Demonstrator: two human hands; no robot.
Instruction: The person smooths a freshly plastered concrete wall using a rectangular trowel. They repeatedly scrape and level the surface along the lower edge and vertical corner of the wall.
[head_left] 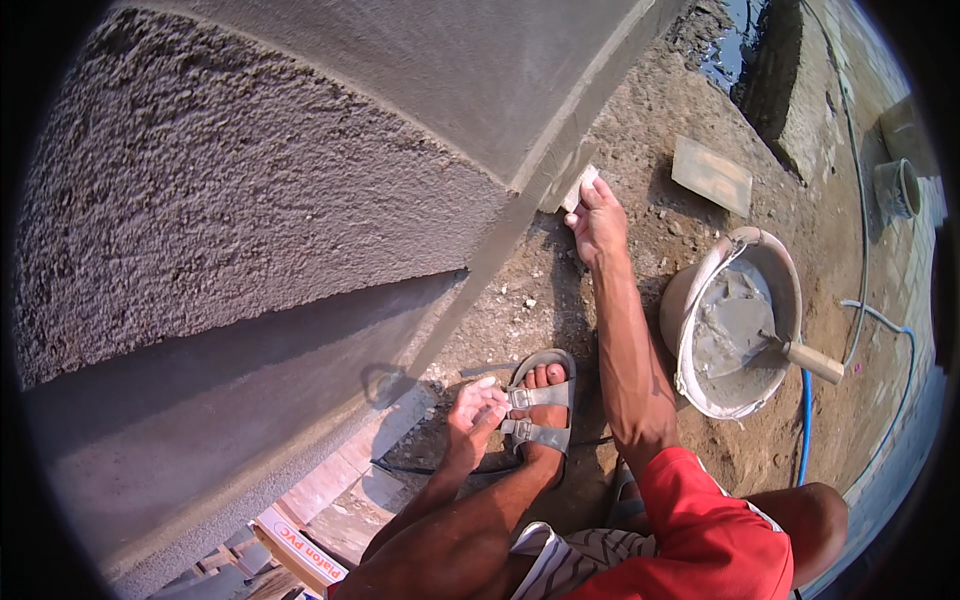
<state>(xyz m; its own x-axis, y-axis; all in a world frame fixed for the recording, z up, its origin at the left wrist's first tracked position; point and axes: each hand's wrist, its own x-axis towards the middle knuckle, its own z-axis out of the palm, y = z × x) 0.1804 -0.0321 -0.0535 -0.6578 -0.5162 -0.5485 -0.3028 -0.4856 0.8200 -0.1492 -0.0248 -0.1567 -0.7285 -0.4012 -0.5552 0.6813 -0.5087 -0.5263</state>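
Note:
My right hand [599, 222] reaches out to the base of the grey plastered wall [430, 55]. Its fingers close on a small, pale, flat-edged piece [578, 190], held against the smooth strip along the wall's bottom edge [490, 255]. Whether that piece is a scraper or a scrap of board, I cannot tell. Lower down, my left hand [476, 412] hovers beside my sandalled foot [541, 400]. Its fingers are loosely bent with whitish dust on them, and I see nothing held there. To the right of my right forearm stands a bucket [672, 305] of wet grey mortar, with a wooden-handled trowel [812, 362] resting in it.
A flat rectangular board [712, 176] lies on the rubbly ground beyond the bucket. A smaller bucket [897, 190] stands at the far right, near a blue hose [806, 425] and a thin cable. Rough plaster [230, 190] covers the wall at left. A printed carton [298, 548] sits lower left.

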